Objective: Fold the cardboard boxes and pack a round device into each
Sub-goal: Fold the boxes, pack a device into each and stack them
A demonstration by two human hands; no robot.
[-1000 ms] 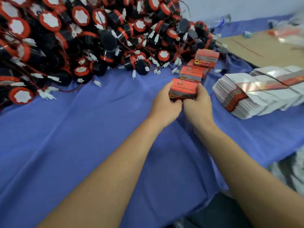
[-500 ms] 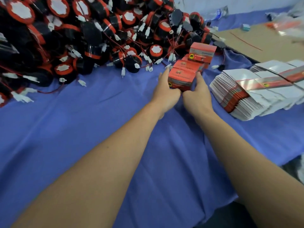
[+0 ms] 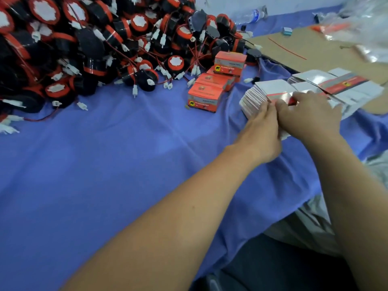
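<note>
A big heap of round black-and-red devices (image 3: 94,45) with white plugs fills the far left. Several closed red boxes (image 3: 204,97) stand in a row running back to the heap. To their right lies a stack of flat white-and-red box blanks (image 3: 258,91). My left hand (image 3: 262,127) touches the stack's near edge with straight fingers. My right hand (image 3: 310,114) lies on top of the stack, thumb and fingers pinching the top blank.
A second stack of blanks (image 3: 346,85) sits further right on a brown cardboard sheet (image 3: 315,45). A water bottle (image 3: 249,15) and clear plastic bags (image 3: 367,22) lie at the back. Blue cloth (image 3: 105,164) covers the table; its edge runs at lower right.
Both hands set the closed red box down at the front of the row, let go, and moved right to the stack of flat blanks.
</note>
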